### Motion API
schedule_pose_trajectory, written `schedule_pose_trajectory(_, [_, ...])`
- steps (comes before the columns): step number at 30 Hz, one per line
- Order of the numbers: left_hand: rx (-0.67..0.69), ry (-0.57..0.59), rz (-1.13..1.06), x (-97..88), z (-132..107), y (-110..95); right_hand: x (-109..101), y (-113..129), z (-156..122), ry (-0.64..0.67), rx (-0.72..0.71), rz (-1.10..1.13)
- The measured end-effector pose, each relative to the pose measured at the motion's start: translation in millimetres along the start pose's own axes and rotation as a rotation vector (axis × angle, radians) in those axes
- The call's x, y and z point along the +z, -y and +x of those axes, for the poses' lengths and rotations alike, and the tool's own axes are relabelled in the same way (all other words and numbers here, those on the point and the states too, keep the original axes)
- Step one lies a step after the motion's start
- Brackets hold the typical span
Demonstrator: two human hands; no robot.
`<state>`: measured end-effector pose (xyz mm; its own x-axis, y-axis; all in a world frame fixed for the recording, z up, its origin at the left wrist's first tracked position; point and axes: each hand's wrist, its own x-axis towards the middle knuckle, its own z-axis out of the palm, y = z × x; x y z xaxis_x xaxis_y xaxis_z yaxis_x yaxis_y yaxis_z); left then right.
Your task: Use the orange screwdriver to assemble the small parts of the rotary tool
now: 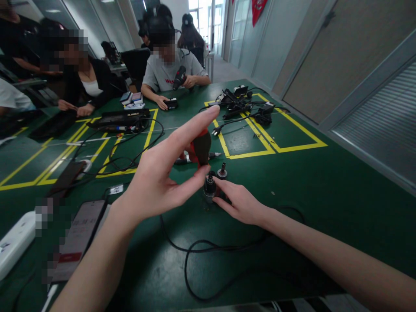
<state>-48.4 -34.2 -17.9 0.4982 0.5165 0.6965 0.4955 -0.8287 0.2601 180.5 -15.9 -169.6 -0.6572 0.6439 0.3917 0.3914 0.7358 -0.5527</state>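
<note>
My left hand (159,173) is raised over the table, its index finger stretched out and the others curled round a red and black tool handle (204,149). The handle's rounded end faces me; the rest is hidden by the hand. Just below, my right hand (238,199) pinches a small black cylindrical part (209,187) with a narrow metal tip pointing up. Behind it stands a small silver part (222,172) with a round base and upright stem. A pointed metal tip (215,155) shows beyond the left hand; what it belongs to is partly hidden.
Black cables and plugs (235,104) lie piled within yellow tape at the back. A loose black cable (211,247) loops in front of me. At left are a phone (78,238) and a white power strip (17,238). A person across the table holds a drill (180,78).
</note>
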Motion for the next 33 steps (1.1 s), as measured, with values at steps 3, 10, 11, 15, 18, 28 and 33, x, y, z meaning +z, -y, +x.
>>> schedule_pose_trajectory(3, [0.023,0.001,0.050,0.0,0.3,0.5,-0.8,0.8,0.3,0.005,-0.001,0.005])
schedule_pose_trajectory(10, [0.035,0.019,0.008,-0.6,0.9,1.2,0.8,-0.4,-0.5,-0.003,0.000,-0.003])
schedule_pose_trajectory(11, [0.037,0.017,0.017,-0.4,1.4,1.3,0.9,-0.5,-0.5,-0.003,-0.002,-0.001])
schedule_pose_trajectory(15, [0.045,0.022,0.022,-0.4,2.5,0.2,0.7,-0.1,-0.1,-0.003,-0.004,0.002])
schedule_pose_trajectory(18, [0.029,0.042,0.002,-2.0,2.5,-2.0,0.6,-0.1,-0.1,0.001,0.001,-0.008])
schedule_pose_trajectory(28, [0.025,0.052,-0.002,-2.0,2.3,0.1,-1.1,1.7,0.2,0.015,0.005,0.007])
schedule_pose_trajectory(33, [-0.010,0.064,-0.021,-3.1,0.7,-0.3,-0.7,1.4,0.1,0.004,-0.001,0.000])
